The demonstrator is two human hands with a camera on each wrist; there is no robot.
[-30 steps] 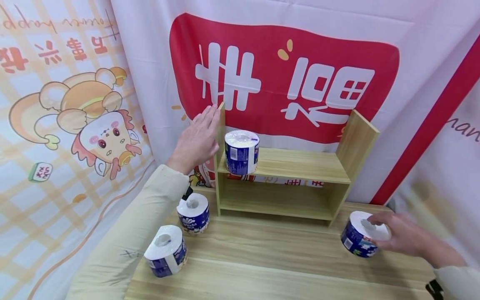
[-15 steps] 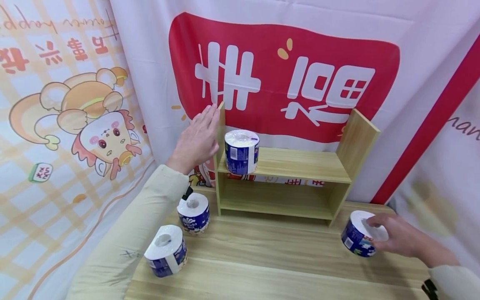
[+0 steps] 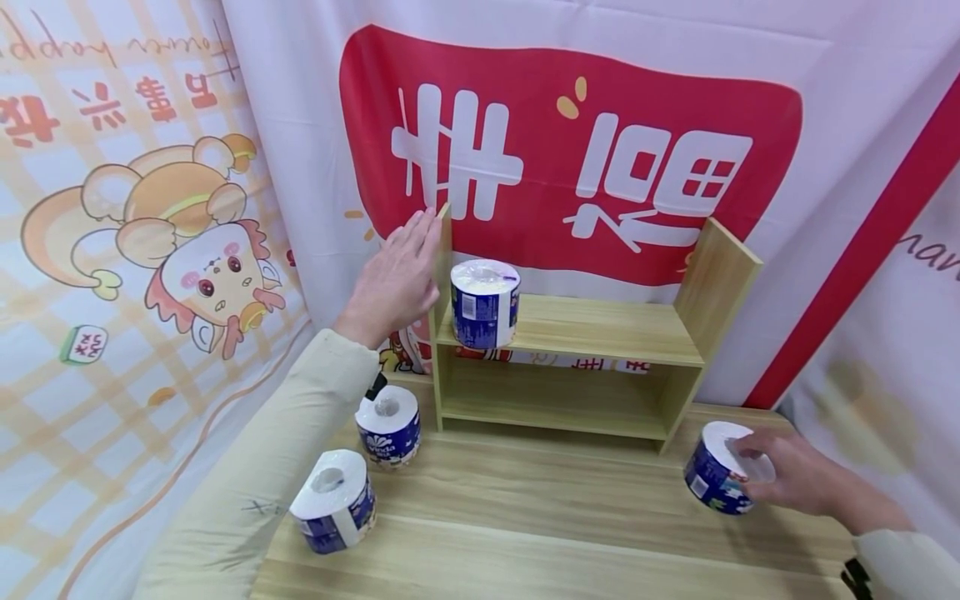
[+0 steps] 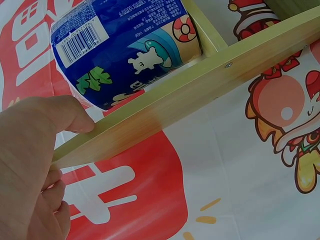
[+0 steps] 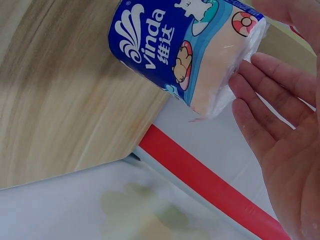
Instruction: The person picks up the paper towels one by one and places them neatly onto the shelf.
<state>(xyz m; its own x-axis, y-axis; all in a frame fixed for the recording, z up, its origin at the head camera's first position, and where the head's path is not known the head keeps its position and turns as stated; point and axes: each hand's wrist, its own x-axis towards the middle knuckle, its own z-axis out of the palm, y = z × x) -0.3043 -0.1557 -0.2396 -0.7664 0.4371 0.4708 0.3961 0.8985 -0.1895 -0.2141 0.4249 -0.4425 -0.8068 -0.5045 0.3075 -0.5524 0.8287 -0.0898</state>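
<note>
- Wooden table (image 3: 570, 517), near edge cut off!
- Shelf (image 3: 615, 329) standing on it, left panel (image 4: 150, 112) part-hidden.
- Left hand (image 3: 393, 279) raised, clamping that panel between thumb and fingers!
- Right hand (image 3: 806, 471) reaching low, thumb cut off close up; grip or mere touch, can't tell!
- Paper roll (image 3: 708, 479) beneath it, right of the shelf, core half-covered!
</note>
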